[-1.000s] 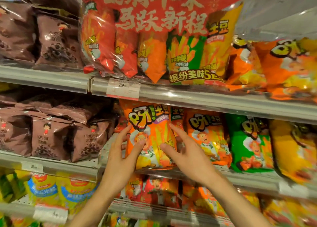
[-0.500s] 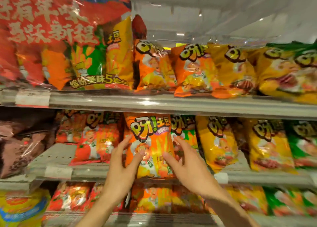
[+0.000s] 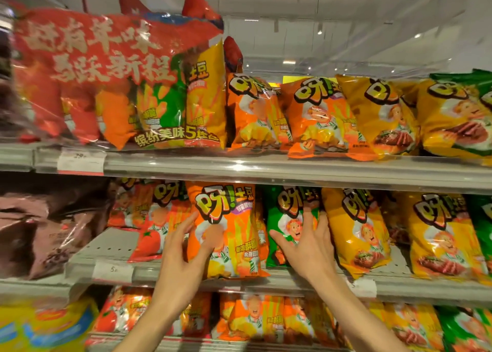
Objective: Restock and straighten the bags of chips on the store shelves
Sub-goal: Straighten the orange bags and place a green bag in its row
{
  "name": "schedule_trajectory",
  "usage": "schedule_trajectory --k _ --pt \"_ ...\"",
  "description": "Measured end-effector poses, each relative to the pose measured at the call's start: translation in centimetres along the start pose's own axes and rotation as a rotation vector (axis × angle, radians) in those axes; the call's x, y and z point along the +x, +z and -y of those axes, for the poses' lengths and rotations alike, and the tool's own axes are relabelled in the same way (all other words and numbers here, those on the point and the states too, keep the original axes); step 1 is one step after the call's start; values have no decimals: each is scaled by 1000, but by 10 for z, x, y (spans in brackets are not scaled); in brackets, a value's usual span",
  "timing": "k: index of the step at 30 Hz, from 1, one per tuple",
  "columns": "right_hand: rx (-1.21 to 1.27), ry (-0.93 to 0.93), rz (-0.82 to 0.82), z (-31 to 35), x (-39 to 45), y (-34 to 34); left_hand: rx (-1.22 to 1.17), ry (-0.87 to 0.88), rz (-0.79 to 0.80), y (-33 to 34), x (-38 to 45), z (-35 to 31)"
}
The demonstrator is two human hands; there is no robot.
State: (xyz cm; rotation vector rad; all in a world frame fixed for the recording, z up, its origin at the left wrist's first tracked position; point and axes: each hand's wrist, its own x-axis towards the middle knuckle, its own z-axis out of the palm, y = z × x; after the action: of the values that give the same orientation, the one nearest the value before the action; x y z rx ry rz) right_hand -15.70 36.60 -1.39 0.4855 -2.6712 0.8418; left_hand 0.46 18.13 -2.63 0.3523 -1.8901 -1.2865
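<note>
Head view is showing an orange chip bag (image 3: 226, 229) standing upright, long axis vertical and front facing out, at the middle shelf (image 3: 266, 278) edge. The left hand (image 3: 183, 248) is gripping its left side, thumb across the front. The right hand (image 3: 306, 242) is lying spread on the green bag (image 3: 287, 218) just right.

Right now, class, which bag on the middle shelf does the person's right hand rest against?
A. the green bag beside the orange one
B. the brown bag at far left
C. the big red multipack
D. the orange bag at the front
A: the right hand lies with straight fingers spread on the green bag, while the left hand holds the orange bag next to it.
</note>
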Motion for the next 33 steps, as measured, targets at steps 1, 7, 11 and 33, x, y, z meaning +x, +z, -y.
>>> schedule_trajectory --k 1,7,11,33 --pt "3 3 3 1 1 0 3 -5 -7 -3 0 1" --pt "-10 -14 -29 14 11 -13 14 -9 -15 -17 1 7" --pt "47 -17 15 29 11 -24 16 -8 -21 -23 1 9" --pt "-82 -49 -73 -25 -32 -85 2 -4 60 9 -24 -2"
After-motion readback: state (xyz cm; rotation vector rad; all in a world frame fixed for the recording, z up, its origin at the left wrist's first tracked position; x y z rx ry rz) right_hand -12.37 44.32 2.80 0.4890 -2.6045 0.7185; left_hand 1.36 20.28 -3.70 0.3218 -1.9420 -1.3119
